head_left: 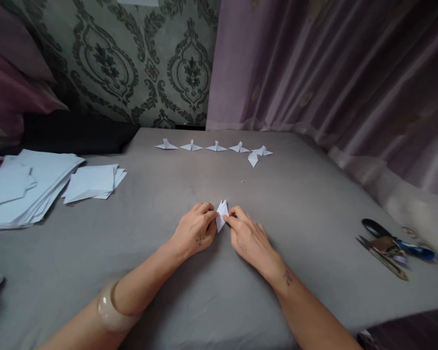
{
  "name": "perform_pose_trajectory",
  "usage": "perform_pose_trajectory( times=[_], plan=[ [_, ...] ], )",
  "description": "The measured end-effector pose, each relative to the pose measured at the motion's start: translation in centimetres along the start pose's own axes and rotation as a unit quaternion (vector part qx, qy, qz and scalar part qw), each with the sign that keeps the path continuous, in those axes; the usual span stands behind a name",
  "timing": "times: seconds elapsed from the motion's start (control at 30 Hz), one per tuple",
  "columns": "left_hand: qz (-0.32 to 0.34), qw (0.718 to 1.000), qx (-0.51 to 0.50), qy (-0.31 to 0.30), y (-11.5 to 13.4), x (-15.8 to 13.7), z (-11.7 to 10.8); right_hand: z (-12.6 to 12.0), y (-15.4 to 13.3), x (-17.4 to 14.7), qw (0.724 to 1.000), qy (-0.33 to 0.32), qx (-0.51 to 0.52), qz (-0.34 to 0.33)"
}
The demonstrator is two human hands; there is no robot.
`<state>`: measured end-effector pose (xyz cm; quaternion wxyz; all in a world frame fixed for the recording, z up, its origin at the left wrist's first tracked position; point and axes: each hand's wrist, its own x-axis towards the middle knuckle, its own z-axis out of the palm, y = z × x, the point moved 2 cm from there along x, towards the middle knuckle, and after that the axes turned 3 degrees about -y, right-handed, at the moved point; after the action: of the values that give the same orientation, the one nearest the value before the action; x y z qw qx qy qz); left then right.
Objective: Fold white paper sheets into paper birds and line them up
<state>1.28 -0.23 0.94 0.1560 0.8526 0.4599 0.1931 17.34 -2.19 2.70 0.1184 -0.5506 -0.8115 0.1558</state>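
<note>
Between my two hands is a small piece of folded white paper (222, 214), kite-shaped with two narrow points at its far end. My left hand (197, 228) pinches its left edge with thumb and fingers. From the other side, my right hand (250, 238) grips the right edge, its fingers bent. Farther back on the grey cloth, several folded paper cranes (216, 146) sit in a row with wings spread. A flat folded kite-shaped paper (253, 160) lies against the rightmost one.
At left lie a stack of large white sheets (47, 194) and a pile of smaller paper pieces (93, 182). Scissors (381, 257) and a blue-handled tool (416, 250) rest at right. A black cloth (76, 133) lies at the back left, a purple curtain (277, 63) along the right.
</note>
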Motion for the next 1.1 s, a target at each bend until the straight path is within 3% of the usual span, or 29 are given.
perform_pose_trajectory(
  times=[0.1, 0.17, 0.27, 0.6, 0.77, 0.83, 0.93, 1.03, 1.1],
  plan=[
    [-0.040, 0.997, -0.070, 0.016, -0.6, 0.4, 0.3, 0.4, 2.0, 0.9, 0.988, 0.034, 0.145, 0.037],
    [-0.057, 0.993, -0.099, 0.018, -1.0, 0.7, 0.4, 0.9, 3.5, 1.4, 0.965, 0.074, 0.221, 0.117],
    [-0.085, 0.988, -0.121, 0.031, -1.3, 0.8, 0.5, 1.3, 4.3, 1.8, 0.945, 0.098, 0.264, 0.168],
    [-0.098, 0.984, -0.148, 0.028, -1.0, 1.2, 0.2, 1.4, 2.2, 1.7, 0.970, 0.082, 0.197, 0.116],
    [-0.095, 0.976, -0.194, 0.032, -0.8, 1.1, 0.1, 1.5, 2.1, 1.6, 0.967, 0.090, 0.226, 0.080],
    [-0.107, 0.964, -0.243, 0.031, -0.7, 1.0, 0.0, 1.5, 2.3, 1.7, 0.952, 0.115, 0.269, 0.091],
    [-0.104, 0.951, -0.287, 0.048, -0.2, 0.8, -0.4, 1.3, 2.4, 1.9, 0.903, 0.133, 0.392, 0.118],
    [-0.078, 0.951, -0.291, 0.072, 0.2, 0.7, -0.9, 0.9, 2.1, 2.0, 0.850, 0.089, 0.509, 0.107],
    [-0.074, 0.948, -0.297, 0.088, 0.3, 0.7, -1.0, 0.6, 1.7, 1.9, 0.839, 0.064, 0.534, 0.090]
  ],
)
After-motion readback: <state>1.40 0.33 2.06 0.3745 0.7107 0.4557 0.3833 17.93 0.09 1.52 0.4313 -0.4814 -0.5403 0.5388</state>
